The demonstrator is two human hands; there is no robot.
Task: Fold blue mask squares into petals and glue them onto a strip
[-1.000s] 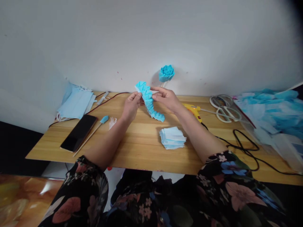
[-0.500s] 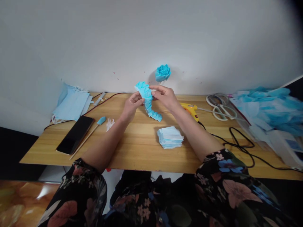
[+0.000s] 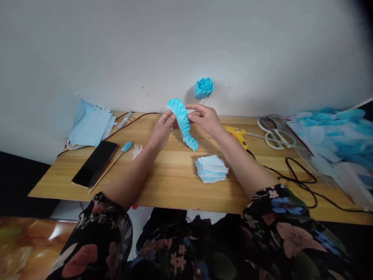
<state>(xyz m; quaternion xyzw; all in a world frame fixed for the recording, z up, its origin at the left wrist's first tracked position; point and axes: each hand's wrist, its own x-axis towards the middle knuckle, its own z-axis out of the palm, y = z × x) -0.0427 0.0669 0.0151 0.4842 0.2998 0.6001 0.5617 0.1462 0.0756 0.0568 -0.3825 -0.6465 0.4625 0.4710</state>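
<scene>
A blue pleated strip point(image 3: 183, 120) with zigzag edges hangs in a curve above the table, held between both hands. My left hand point(image 3: 163, 127) pinches its upper left edge. On the right side, my right hand point(image 3: 205, 118) grips the strip's edge between thumb and fingers. Behind them a finished-looking blue flower point(image 3: 204, 88) stands near the wall. Below the right hand lies a stack of pale blue squares point(image 3: 211, 168).
At left are folded masks point(image 3: 91, 125), a black phone point(image 3: 95, 164) and a blue-tipped stick point(image 3: 110, 167). At right lie a yellow glue gun point(image 3: 237, 136) with a black cord, scissors point(image 3: 278, 139) and a heap of blue material point(image 3: 335, 132).
The strip has turned and straightened somewhat, its lower end shifting slightly left. Both hands still hold it. The whole view has shifted slightly.
</scene>
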